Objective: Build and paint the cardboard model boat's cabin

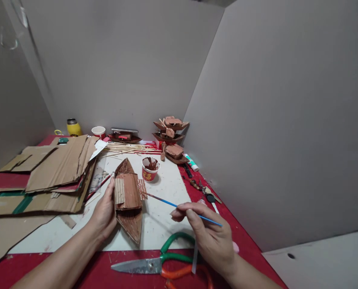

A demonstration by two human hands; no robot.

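Observation:
My left hand (pixel 104 216) grips a small cardboard model boat (pixel 130 190) by its left side, tilted above the white board. Its hull and cabin roof are reddish brown. A bare corrugated strip (pixel 119 191) lies along the roof's left side, and a partly brown corrugated strip (pixel 142 189) sticks out at the right. Between the fingers of my right hand (pixel 209 230) is a thin blue paintbrush (pixel 169 203), its tip at the right strip. A red paper cup (pixel 150 170) with brown paint inside stands just beyond the boat.
Scissors (pixel 151 265) with green and orange handles lie at the front. Cardboard sheets (pixel 61 166) are piled at left. Thin wooden sticks (pixel 131 148), more model boats (pixel 174 150), a white cup (pixel 98 131) and a yellow bottle (pixel 74 127) stand or lie farther back. Grey walls enclose the table.

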